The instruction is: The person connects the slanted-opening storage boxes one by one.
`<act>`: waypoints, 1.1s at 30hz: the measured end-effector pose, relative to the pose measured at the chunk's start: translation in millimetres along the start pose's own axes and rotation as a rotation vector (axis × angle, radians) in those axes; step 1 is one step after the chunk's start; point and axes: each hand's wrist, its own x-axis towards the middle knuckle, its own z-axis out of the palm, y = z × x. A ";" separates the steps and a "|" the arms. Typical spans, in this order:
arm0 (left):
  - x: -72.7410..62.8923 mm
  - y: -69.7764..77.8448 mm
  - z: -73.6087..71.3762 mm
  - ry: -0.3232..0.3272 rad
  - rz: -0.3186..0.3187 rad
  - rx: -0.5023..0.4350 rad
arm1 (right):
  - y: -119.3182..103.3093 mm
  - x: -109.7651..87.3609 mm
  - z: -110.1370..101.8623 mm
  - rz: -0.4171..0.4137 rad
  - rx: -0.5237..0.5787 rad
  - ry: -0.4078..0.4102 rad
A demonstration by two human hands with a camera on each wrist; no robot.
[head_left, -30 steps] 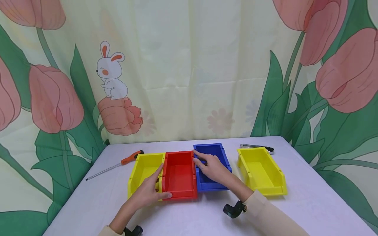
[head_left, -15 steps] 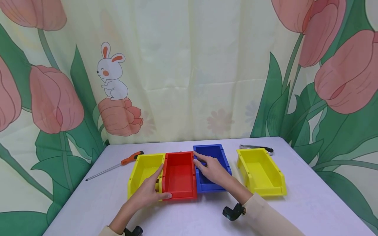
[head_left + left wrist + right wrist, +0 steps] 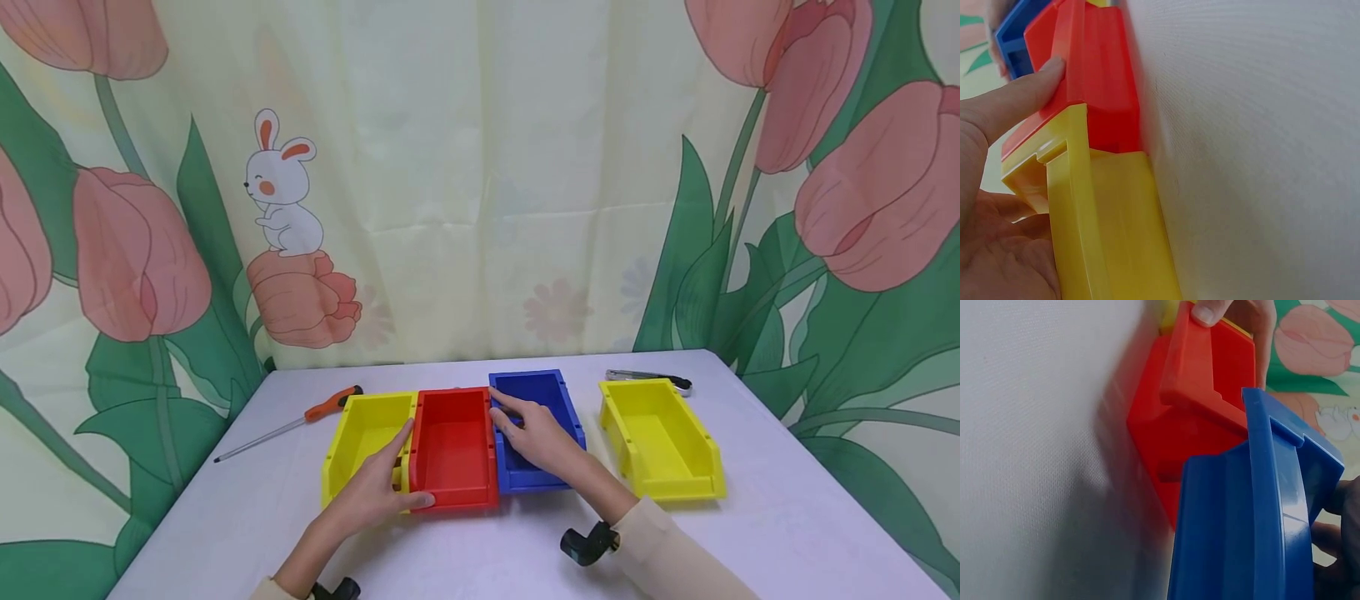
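Note:
Side by side on the white table are a yellow bin (image 3: 337, 462), a red bin (image 3: 465, 500) and a blue bin (image 3: 536, 483). In the head view the blue one lies slightly farther back than the red. My left hand (image 3: 375, 492) grips where the yellow and red walls meet, its thumb (image 3: 1047, 78) on the red front lip and fingers inside the yellow bin. My right hand (image 3: 547, 437) holds the blue bin by its left wall, fingertips right at the red rim. In the right wrist view the blue wall (image 3: 1279, 506) overlaps the red side (image 3: 1179, 431).
A second yellow bin (image 3: 660, 433) stands apart at the right, with a metal tool (image 3: 637, 375) with a dark end behind it. At the back left lies an orange-handled screwdriver (image 3: 327, 406). A tulip-patterned curtain (image 3: 480, 208) hangs behind the table.

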 end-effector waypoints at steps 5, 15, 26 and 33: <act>1.2 -1.4 0.8 0.000 0.000 -0.002 | 1.2 0.6 0.2 -0.022 0.020 0.001; 2.4 -2.0 2.8 0.002 0.002 -0.003 | -0.8 2.4 -0.9 -0.031 0.038 0.006; -0.6 -2.0 0.3 -0.005 0.014 -0.010 | 2.1 -2.0 4.3 0.001 0.027 0.024; -0.7 -0.6 -0.3 -0.004 0.000 -0.011 | 1.8 0.0 5.9 -0.005 0.025 0.018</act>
